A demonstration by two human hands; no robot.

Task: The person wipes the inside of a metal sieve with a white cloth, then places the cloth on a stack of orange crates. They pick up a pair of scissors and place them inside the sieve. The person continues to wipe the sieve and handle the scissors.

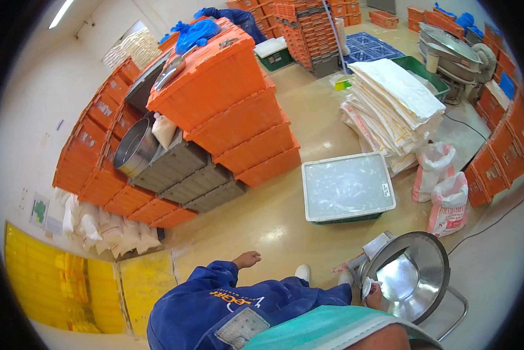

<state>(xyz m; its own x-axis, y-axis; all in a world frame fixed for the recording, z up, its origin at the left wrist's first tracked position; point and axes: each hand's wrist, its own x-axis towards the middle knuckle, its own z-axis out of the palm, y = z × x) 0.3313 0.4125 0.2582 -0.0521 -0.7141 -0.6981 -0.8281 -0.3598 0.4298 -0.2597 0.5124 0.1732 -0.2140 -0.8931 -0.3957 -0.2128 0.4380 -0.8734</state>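
Note:
My right hand (374, 296) is at the near left rim of a wide stainless-steel hopper (435, 267), closed on a small white item (367, 286) whose kind I cannot make out. The inside of the hopper is shiny bare metal, and a tubular handle (461, 302) curves out from its right side. Away from the hopper, my left hand (247, 259) hangs over the floor beside my blue sleeve. Its fingers look loosely curled, and nothing shows in it. The teal edge of a face mask (314, 326) covers part of the bottom of the view.
A lidded green crate (348, 187) stands on the floor ahead. Behind it is a stack of white sacks (389, 100); two open sacks (449, 203) stand at right. Orange crates (227, 92) rise at left, beside a steel sieve (135, 146). A person in blue (240, 19) bends behind them.

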